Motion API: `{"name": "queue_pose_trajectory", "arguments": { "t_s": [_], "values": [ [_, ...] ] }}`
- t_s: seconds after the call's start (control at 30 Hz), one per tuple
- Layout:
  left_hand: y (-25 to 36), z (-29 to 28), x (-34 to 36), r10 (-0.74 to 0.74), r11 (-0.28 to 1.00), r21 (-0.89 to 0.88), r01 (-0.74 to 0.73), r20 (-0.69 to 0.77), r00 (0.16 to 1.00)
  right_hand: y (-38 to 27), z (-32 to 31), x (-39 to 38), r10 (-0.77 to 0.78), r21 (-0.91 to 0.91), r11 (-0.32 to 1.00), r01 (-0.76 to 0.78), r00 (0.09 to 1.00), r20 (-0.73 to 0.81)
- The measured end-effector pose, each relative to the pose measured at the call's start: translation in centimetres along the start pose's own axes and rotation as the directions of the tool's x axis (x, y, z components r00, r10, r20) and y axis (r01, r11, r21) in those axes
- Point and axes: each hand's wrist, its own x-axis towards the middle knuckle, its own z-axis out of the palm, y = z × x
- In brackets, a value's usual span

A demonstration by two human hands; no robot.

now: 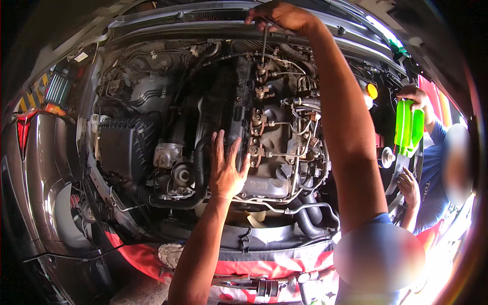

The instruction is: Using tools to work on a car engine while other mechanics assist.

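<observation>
My right arm reaches across the engine bay to its far edge. There my right hand point(285, 16) is closed around the handle of a socket wrench point(265, 43), whose long thin shaft stands upright. The shaft's lower end meets the far end of a row of metal injectors point(259, 122); the exact fastener is too small to make out. Fingers spread, my left hand point(227, 170) rests on the near part of the black engine cover point(222, 101), beside the injectors. Thin metal pipes point(284, 154) run from the injectors to the right.
On the right, a co-worker in a blue shirt tips a green bottle point(409, 127) neck down. A yellow cap point(372, 91) lies near it. At left are the black air filter box point(126, 145) and a dark vehicle point(48, 168). Red-and-white cloth point(284, 262) covers the front edge.
</observation>
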Motion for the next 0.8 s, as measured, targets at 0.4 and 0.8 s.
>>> {"name": "queue_pose_trajectory", "arguments": {
  "t_s": [0.4, 0.8],
  "values": [
    [-0.3, 0.3, 0.1, 0.011, 1.0, 0.028, -0.011, -0.015, 1.0, 0.6, 5.6, -3.1, -0.617, -0.959, 0.273, -0.069, 0.753, -0.23],
    [-0.5, 0.0, -0.2, 0.009, 1.0, 0.009, -0.009, -0.022, 1.0, -4.4, 4.8, -7.4, -0.678, -0.955, 0.248, -0.162, 0.675, -0.291]
  ]
}}
